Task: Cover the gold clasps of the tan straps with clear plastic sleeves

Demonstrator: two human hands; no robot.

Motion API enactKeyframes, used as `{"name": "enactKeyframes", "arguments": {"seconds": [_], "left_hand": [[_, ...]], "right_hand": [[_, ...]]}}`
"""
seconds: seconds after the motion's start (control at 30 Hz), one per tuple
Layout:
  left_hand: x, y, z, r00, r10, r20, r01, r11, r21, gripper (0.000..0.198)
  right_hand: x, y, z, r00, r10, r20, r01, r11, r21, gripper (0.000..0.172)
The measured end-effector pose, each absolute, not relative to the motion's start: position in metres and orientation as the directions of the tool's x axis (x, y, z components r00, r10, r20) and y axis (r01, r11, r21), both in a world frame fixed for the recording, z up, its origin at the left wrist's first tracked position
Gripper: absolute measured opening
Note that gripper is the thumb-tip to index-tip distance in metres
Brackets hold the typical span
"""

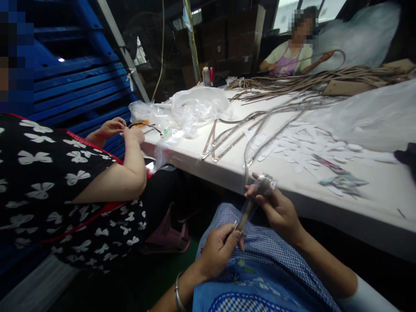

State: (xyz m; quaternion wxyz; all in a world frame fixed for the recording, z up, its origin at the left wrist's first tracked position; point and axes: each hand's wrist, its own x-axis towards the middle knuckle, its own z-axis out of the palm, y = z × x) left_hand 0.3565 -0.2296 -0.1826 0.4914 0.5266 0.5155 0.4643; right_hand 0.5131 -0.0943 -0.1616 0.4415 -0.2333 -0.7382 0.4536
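Over my lap, my left hand [221, 249] pinches one end of a narrow brown strap [246, 214] between thumb and fingers. My right hand [279, 212] is closed around the strap farther up, close to the table's front edge. Crumpled clear plastic film [268, 183] shows at my right fingers and seems to cover part of the strap. Just beyond that hand, a plastic-covered strap length [246, 162] hangs over the table edge; whether it is the same piece I cannot tell.
Several brown straps with metal ends [224, 145] lie on the white table [182, 158]. White paper pieces [299, 145], snips [344, 182] and plastic bags [201, 104] lie around. A long strap pile [312, 78] is at the back. Co-workers sit at left and across.
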Motion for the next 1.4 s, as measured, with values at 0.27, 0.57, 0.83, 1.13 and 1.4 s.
{"name": "enactKeyframes", "arguments": {"seconds": [0.27,0.57,0.83,1.13,1.4], "left_hand": [[0.354,-0.227,-0.159,0.073,0.962,-0.265,-0.302,0.274,0.913,0.042],[0.313,-0.21,-0.168,-0.095,0.982,-0.166,0.446,0.191,0.875,0.039],[0.313,-0.213,-0.194,0.313,0.902,0.298,0.847,-0.407,0.343,0.039],[0.301,-0.178,-0.219,0.244,0.899,0.363,0.736,-0.416,0.535,0.037],[0.323,-0.159,-0.229,-0.012,0.958,0.285,0.386,-0.259,0.886,0.036]], "right_hand": [[0.516,-0.098,-0.193,-0.856,0.327,0.4,0.024,0.798,-0.602,0.047],[0.524,-0.102,-0.193,-0.891,0.449,-0.071,0.368,0.622,-0.691,0.029],[0.527,-0.114,-0.165,-0.857,0.188,-0.48,0.402,-0.341,-0.85,0.034],[0.542,-0.121,-0.156,-0.942,0.184,-0.281,0.167,-0.469,-0.867,0.036],[0.554,-0.116,-0.141,-0.87,0.466,-0.163,-0.161,-0.58,-0.798,0.04]]}}
